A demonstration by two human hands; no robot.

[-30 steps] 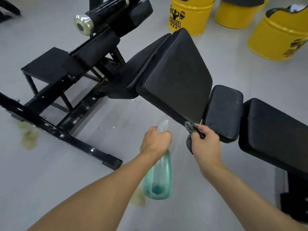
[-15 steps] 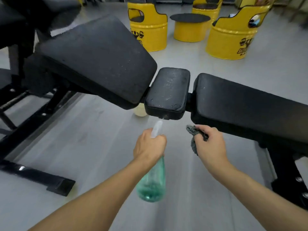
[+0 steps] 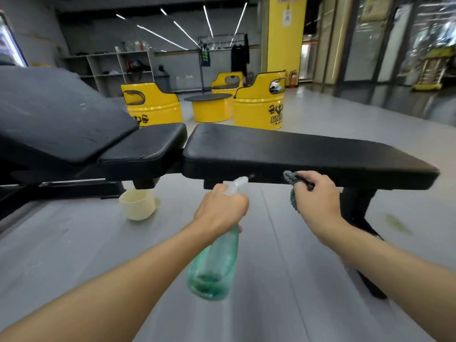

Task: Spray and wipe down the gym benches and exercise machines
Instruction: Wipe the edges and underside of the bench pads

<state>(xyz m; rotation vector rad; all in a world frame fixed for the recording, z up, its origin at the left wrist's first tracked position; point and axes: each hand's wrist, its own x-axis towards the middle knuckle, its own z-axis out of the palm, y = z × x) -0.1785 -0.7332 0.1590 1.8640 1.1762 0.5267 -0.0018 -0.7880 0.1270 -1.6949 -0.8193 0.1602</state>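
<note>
Bench pads in black vinyl stretch across the middle of the view: a long flat pad [image 3: 296,151] on the right, a short seat pad [image 3: 145,146] just beside it, and a raised back pad [image 3: 54,114] on the left. The person's right hand [image 3: 318,196] is at the near side edge of the flat pad, fingers curled tight around a bunched grey cloth [image 3: 291,178]. Whether the cloth touches that edge cannot be told. The left hand [image 3: 220,209] hangs near it, in front of the same pad, fingers wrapped round the neck of a translucent green spray bottle [image 3: 214,265], whose pale nozzle [image 3: 237,185] points up toward the pad's edge. A little liquid lies in the bottle's base. A cream cup [image 3: 138,206] sits on the grey floor [image 3: 74,243] below the seat pad. Farther back, yellow barrel chairs [image 3: 153,104] stand around a low round table [image 3: 209,106], with open shelves [image 3: 111,67] against the wall.
</note>
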